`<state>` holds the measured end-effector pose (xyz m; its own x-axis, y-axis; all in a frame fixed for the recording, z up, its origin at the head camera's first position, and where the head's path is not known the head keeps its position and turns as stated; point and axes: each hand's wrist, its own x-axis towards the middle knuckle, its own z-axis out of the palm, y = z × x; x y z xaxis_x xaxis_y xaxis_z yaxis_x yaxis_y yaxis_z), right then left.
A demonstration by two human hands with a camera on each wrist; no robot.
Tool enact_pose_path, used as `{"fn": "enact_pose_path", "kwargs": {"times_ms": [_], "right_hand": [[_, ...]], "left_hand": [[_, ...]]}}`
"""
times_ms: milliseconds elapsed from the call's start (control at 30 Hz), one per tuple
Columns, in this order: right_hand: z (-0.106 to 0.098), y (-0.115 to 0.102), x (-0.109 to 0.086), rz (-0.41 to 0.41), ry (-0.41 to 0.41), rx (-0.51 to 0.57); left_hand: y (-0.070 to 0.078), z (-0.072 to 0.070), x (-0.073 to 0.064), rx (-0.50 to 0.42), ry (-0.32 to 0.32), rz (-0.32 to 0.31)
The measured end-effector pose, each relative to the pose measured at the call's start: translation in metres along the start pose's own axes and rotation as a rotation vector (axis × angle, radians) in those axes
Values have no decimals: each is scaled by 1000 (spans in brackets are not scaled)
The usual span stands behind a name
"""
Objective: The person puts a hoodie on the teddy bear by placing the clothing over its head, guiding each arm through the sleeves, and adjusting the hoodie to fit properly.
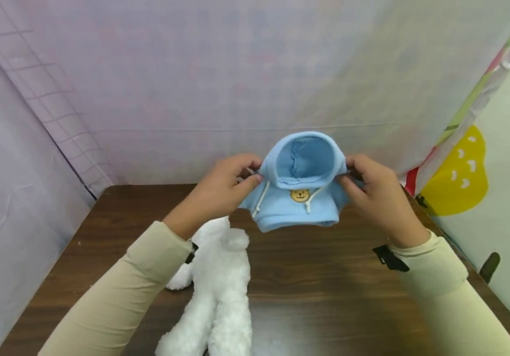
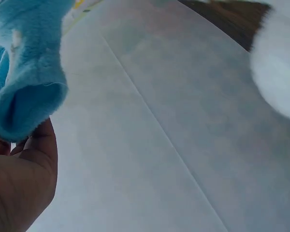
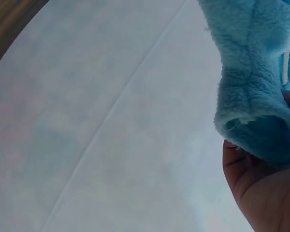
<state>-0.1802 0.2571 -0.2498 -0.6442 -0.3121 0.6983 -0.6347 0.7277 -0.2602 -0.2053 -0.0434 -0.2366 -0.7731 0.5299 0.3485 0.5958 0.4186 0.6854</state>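
A small light-blue hoodie (image 1: pixel 281 205), doll-sized, hangs stretched between both hands over the far part of the table. Its hood opening faces me, with white drawstrings and a round bear-face patch (image 1: pixel 300 196) below. My left hand (image 1: pixel 219 190) pinches the hoodie at the left side by the hood, and my right hand (image 1: pixel 375 195) pinches the matching spot on the right. Each wrist view shows a fuzzy sleeve with an open cuff, the left sleeve (image 2: pixel 36 63) and the right sleeve (image 3: pixel 249 92). A white fluffy plush toy (image 1: pixel 221 282) lies near my left forearm, partly hidden by it.
The dark wooden table (image 1: pixel 308 277) spans the space below the hands. A pale curtain (image 1: pixel 219 79) hangs behind its far edge, with another at the left. On the right wall is a yellow decoration (image 1: pixel 459 173) with white marks.
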Motion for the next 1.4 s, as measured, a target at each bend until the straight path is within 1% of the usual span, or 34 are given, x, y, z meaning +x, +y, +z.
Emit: {"fn": "enact_pose_path", "kwargs": {"times_ms": [100,200,333,433,567,633,800,900,967,1033,1100,1133,1200,1300,1367,1400], "right_hand": [[9,-14,6,-15,-17,26],[20,-29,12,-17,-51,62],[33,-51,22,-36,-101,111],[44,-71,30,-45,-141,161],[66,-97,37,-36,-197,242],[78,-109,38,-18,-229,283],[105,-131,37,43,-320,338],[117,-137,37,76,-379,353],[125,-139,36,101,-428,356],[133,-140,35,119,-470,342],[141,-138,33,126,-517,292],[145,-136,32,123,-540,257],[151,-130,29,120,-572,171],[157,-116,22,138,-596,44],[156,-104,17,177,-595,10],[155,-98,14,191,-595,12]], "left_hand": [[-7,-12,-15,-5,21,-17],[-15,-23,-31,-42,35,-52],[-31,-40,-54,-83,56,-53],[-43,-54,-72,-75,83,-50],[-60,-70,-100,-39,119,-104],[-70,-75,-114,-5,131,-134],[-92,-79,-146,-1,136,-183],[-105,-79,-160,-38,107,-198],[-114,-78,-168,-78,70,-210],[-125,-73,-173,-144,34,-242],[-135,-66,-175,-178,2,-288],[-139,-60,-176,-182,-15,-318],[-144,-48,-174,-161,-51,-355],[-148,-28,-164,-121,-129,-372],[-151,-16,-157,-129,-171,-373],[-152,-12,-154,-138,-185,-382]]}}
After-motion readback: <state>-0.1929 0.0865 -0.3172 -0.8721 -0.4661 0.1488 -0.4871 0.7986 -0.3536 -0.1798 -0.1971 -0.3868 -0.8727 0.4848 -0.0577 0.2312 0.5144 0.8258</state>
